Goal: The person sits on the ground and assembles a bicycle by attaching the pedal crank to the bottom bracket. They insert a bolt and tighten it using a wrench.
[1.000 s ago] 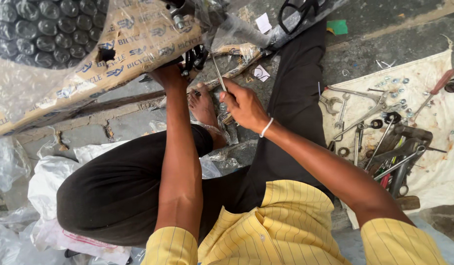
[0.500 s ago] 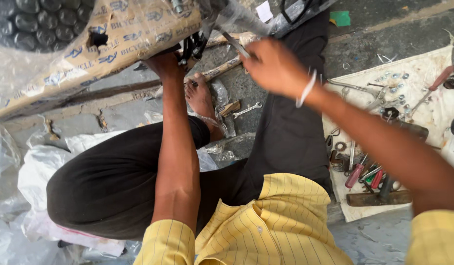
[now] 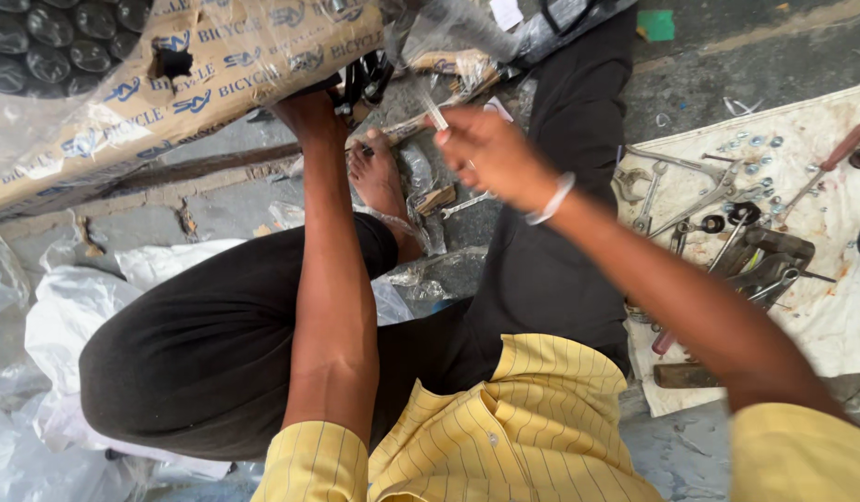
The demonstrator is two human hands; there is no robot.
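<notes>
Your left hand (image 3: 311, 110) gripped the cardboard-wrapped part (image 3: 170, 70) at upper left; your right hand (image 3: 490, 153) pinched a thin tool (image 3: 433, 113) at top centre.

Even daylight; soft shadows; slight motion blur

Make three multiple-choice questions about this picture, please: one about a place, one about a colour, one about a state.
1. Where does the white cloth with metal spanners and bolts lie?
A. on the person's right
B. on the person's left
C. on the lap

2. What colour is the striped shirt?
A. blue
B. yellow
C. red

3. What is the right hand doing?
A. resting flat on the ground
B. pinching a thin pale tool
C. hanging empty

Answers: 1 A, the cloth lies on the ground on the right. 2 B, the sleeves and front are yellow. 3 B, its fingertips close on the tool, while the left hand grips under the plastic-wrapped cardboard part.
</notes>
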